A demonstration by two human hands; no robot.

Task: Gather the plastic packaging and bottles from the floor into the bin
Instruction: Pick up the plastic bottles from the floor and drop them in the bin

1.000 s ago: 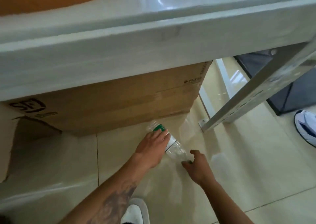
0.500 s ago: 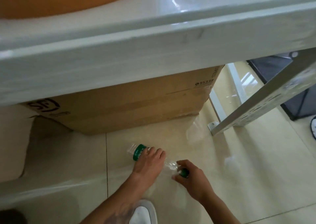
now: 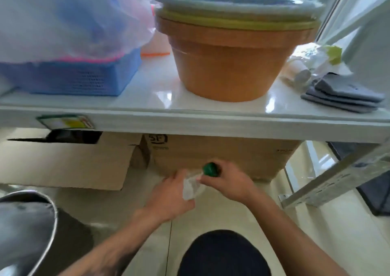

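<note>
Both hands hold one clear plastic bottle above the floor, in front of the cardboard boxes. My left hand grips the crumpled body. My right hand is closed around the neck end, where the green cap sticks out above the fingers. The bottle looks squashed and is mostly hidden by the fingers. The bin, round with a metal rim and a grey liner, stands at the lower left, a short way left of my left forearm.
A white shelf runs across above the hands, carrying stacked orange basins, a blue basket under a plastic bag, and folded grey cloths. Cardboard boxes sit underneath. A slanted metal shelf leg is at right. My knee is below.
The bottle has been lifted off the floor by both hands and squashed together. The view has risen, so the shelf top and the bin have come into sight.
</note>
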